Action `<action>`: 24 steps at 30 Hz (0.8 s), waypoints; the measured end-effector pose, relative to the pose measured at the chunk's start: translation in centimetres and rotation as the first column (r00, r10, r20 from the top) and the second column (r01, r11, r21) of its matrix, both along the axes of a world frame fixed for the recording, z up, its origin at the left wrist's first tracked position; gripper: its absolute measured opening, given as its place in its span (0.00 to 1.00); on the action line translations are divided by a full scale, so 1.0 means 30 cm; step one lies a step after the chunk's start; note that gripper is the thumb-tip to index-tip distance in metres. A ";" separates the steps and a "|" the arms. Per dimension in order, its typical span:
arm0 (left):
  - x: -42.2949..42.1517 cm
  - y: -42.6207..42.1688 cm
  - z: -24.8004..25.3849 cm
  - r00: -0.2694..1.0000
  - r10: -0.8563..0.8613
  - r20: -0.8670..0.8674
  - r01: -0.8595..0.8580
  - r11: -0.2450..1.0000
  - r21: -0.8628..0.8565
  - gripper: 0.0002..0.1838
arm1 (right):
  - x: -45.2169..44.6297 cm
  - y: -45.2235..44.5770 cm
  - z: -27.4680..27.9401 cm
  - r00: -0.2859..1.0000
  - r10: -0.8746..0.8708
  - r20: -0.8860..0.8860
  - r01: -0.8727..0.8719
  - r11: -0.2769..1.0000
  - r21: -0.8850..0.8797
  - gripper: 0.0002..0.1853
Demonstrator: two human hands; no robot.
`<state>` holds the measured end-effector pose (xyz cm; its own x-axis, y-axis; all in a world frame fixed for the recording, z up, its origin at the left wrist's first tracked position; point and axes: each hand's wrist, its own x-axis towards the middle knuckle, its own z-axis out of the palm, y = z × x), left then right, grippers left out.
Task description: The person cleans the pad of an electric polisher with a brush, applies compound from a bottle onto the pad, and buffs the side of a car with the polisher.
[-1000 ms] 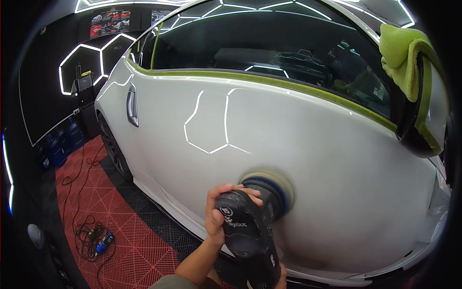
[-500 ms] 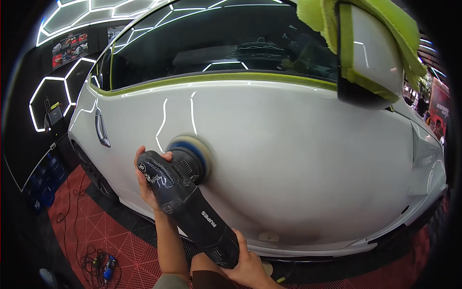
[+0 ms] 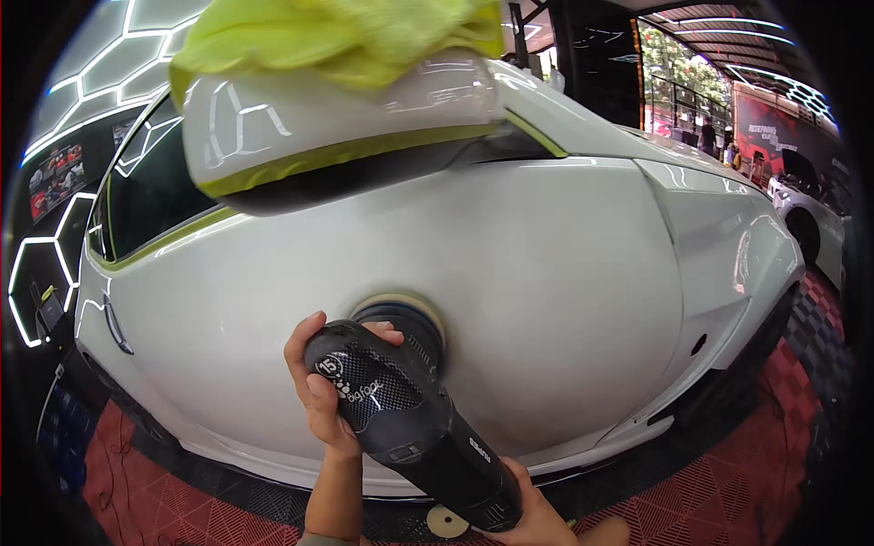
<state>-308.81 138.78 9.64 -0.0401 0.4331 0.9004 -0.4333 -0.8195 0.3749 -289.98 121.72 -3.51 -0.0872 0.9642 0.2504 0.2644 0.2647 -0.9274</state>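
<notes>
A black car polisher [image 3: 414,428] lies diagonally across the view, its round pad [image 3: 401,305] against the white car door [image 3: 546,300]. My left hand [image 3: 323,387] is wrapped round the polisher's head, with some fingers reaching behind it. Around the rear end of its body, my right hand [image 3: 537,519] is closed, partly hidden by the tool. Above the pad juts the side mirror [image 3: 337,118], edged with yellow-green tape and draped with a yellow-green towel [image 3: 337,36].
Red floor tiles [image 3: 237,519] run beneath the car. A round pad [image 3: 448,521] lies low near my right hand. Another white car [image 3: 815,223] stands at the right, and a person [image 3: 707,136] is in the background. Cables lie on the floor at left.
Both hands and the polisher have moved along the door toward the car's front. My view has shifted the same way, so the mirror now looms larger at upper left.
</notes>
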 end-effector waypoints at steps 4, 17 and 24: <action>0.273 -0.061 -0.002 0.988 -0.145 -0.050 0.145 0.989 0.003 0.33 | 0.222 -0.073 -0.040 0.996 -0.040 -0.075 0.041 0.999 0.012 0.57; 0.907 -0.205 -0.066 0.931 -0.282 -0.230 0.260 0.958 -0.120 0.26 | 0.788 -0.220 -0.284 0.961 -0.137 -0.241 0.149 0.988 0.031 0.60; 1.132 -0.239 0.006 0.921 -0.026 -0.388 0.102 0.979 0.176 0.26 | 0.969 -0.304 -0.345 0.889 -0.259 -0.379 0.195 0.960 -0.199 0.42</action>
